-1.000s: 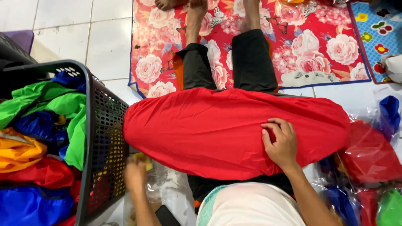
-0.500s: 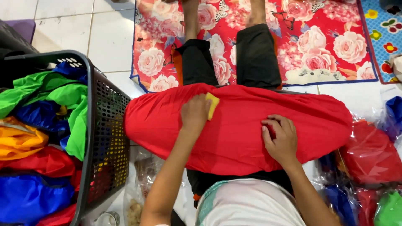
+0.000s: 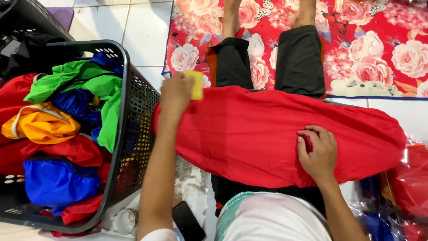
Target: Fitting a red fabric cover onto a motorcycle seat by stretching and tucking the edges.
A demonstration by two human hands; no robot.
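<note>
Yellow block (image 3: pixel 195 85) is pinched in left hand (image 3: pixel 176 93) fingers mid-frame; right hand (image 3: pixel 317 151) lies flat, holding nothing, on red cloth (image 3: pixel 249 134). Cloth could slide off lap if pressure eases.

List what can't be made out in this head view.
- Yellow item in the left hand: fingers partly cover it, kind unclear.
- Laundry basket: left and bottom edges cut it off.
- Lap beneath the red cloth, pressed by the right hand: hidden.
- Plastic-wrapped items: cropped right.
</note>
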